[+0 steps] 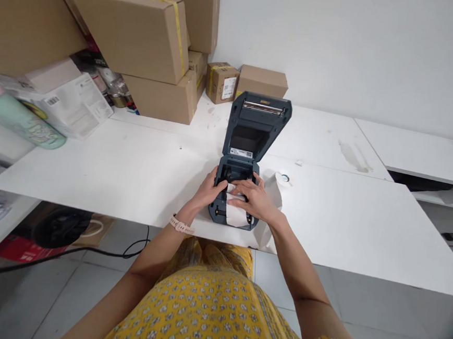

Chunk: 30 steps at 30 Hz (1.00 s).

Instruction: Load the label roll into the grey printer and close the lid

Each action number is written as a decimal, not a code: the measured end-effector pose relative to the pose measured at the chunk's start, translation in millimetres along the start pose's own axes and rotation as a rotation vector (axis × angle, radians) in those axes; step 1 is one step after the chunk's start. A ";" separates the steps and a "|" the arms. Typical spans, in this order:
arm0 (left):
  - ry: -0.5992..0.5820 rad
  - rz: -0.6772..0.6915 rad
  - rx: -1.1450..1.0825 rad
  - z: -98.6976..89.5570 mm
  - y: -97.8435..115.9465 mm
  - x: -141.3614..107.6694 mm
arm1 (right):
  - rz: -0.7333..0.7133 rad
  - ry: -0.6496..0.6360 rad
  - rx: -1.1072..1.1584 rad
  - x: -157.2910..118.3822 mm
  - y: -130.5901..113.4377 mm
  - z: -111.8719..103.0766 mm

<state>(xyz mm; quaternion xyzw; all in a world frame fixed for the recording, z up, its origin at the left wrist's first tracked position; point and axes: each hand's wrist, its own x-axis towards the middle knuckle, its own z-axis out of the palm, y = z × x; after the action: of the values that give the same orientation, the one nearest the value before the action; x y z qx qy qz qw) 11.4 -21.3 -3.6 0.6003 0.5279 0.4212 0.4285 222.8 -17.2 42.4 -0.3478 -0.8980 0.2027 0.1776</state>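
Note:
A dark grey label printer (237, 162) stands on the white table with its lid raised. White label paper (236, 215) lies across its inside and reaches the front edge. At the printer's left side is my left hand (209, 189), its thumb on the rim by the paper and its fingers against the outer wall. Fingers spread, my right hand (257, 198) rests over the paper inside the printer. Just right of the printer lie a white roll (284, 179) and a strip of white backing paper (273, 196) that runs toward the table's front edge.
Cardboard boxes (159, 96) are stacked at the back left, and smaller ones (262, 81) stand behind the printer. A mint green bottle (30, 122) and a white box (78, 103) are at the far left. A black cable (98, 251) hangs below the table's front edge.

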 end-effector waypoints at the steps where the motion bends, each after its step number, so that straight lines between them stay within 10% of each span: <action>1: -0.003 0.009 -0.015 -0.1 0.4 -0.1 | 0.003 0.003 -0.004 -0.2 -0.5 -0.2; 14: 0.005 -0.021 -0.046 0.1 5.8 -0.5 | 0.121 0.103 -0.049 -9.6 -16.1 13.0; 30: 0.010 0.033 -0.080 -0.6 -5.9 3.6 | 0.099 -0.070 0.089 -3.4 -8.0 -9.6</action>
<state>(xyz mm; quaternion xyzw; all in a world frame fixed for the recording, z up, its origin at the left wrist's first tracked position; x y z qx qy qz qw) 9.6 -17.2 -8.9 0.5891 0.5028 0.4521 0.4425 225.2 -22.6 53.9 -0.3761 -0.8755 0.2630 0.1513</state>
